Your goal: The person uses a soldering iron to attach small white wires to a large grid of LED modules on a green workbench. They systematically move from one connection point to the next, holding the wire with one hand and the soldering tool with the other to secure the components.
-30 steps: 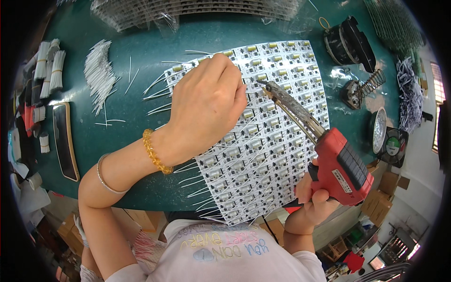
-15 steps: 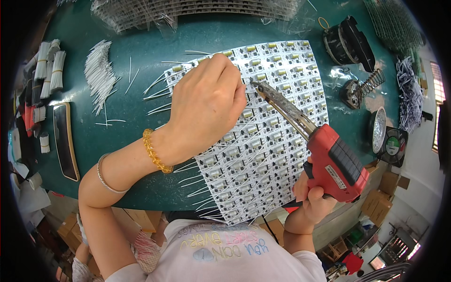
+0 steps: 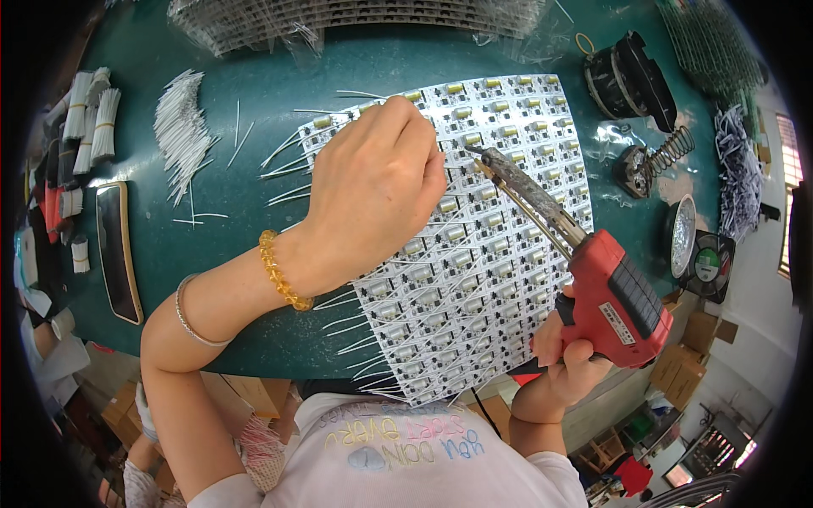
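Left grip point(image 3: 373, 188) arches knuckles-up — right grip point(image 3: 574, 377) curls closed.

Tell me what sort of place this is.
It looks like a small electronics workshop: the right hand holds a red soldering gun over a sheet of small circuit boards, and bundles of white wires lie on the green table.

Bright, fairly even indoor light. Overexposed window point(image 3: 788, 203) beyond the right edge of the desk point(image 3: 254, 85). Glare patches on the desk top near that edge; pale sheen on the circuit-board sheet point(image 3: 508, 212). Shadows soft. Centre sharp, rim softer. Fisheye bows the desk's near edge; picture corners black.
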Motion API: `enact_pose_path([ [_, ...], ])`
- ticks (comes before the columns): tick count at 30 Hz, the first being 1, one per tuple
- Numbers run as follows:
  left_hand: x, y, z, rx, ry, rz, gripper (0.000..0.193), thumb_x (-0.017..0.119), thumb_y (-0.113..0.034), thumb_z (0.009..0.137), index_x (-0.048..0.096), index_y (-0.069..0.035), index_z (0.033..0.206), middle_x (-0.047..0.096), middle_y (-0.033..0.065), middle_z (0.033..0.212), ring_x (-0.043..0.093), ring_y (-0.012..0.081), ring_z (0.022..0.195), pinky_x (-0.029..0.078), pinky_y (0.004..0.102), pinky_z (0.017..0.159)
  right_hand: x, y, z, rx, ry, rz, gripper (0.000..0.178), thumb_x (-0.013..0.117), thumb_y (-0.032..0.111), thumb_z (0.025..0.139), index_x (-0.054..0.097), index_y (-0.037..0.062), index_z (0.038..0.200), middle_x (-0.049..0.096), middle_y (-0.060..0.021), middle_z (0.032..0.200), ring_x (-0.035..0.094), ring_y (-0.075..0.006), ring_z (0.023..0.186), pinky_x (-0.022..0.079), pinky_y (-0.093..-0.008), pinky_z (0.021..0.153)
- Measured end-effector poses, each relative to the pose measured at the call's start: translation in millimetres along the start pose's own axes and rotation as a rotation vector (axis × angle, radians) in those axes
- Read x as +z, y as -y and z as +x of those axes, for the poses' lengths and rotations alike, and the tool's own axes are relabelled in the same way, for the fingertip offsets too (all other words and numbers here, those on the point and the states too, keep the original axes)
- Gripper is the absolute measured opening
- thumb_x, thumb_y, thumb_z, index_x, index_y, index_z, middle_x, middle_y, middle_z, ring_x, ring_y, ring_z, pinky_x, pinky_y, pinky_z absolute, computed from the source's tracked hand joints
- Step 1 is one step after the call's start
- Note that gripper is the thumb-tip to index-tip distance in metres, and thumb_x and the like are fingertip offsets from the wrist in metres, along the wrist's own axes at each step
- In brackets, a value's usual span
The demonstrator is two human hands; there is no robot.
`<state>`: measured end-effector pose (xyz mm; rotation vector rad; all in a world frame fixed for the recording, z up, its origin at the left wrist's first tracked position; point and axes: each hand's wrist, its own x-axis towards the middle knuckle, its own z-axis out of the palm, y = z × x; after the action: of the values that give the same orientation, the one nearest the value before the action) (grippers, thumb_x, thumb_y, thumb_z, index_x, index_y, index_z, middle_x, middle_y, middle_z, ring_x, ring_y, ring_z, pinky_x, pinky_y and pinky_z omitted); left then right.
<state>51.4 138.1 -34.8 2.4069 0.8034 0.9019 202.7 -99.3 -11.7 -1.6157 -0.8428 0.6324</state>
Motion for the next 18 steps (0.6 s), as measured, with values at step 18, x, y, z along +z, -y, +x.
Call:
enact_pose_path([
  [18, 0, -2, -1, -0.045, 0.001, -0.012, 0.014, 0.068, -0.001, 0.075, 0.054, -0.001, 0.075, 0.054, 0.0077, 0.081, 0.056, 0.0235, 0.067, 0.044, 0.0337, 0.058, -1, -3, -6, 0.107, -0.060, 0.017, 0.065, 0.076, 0.033, 0.078, 0.050, -0.0065, 0.123, 0.055, -0.0061, 0.093, 0.053, -0.0156, 0.076, 0.044, -0.0301, 0.067],
])
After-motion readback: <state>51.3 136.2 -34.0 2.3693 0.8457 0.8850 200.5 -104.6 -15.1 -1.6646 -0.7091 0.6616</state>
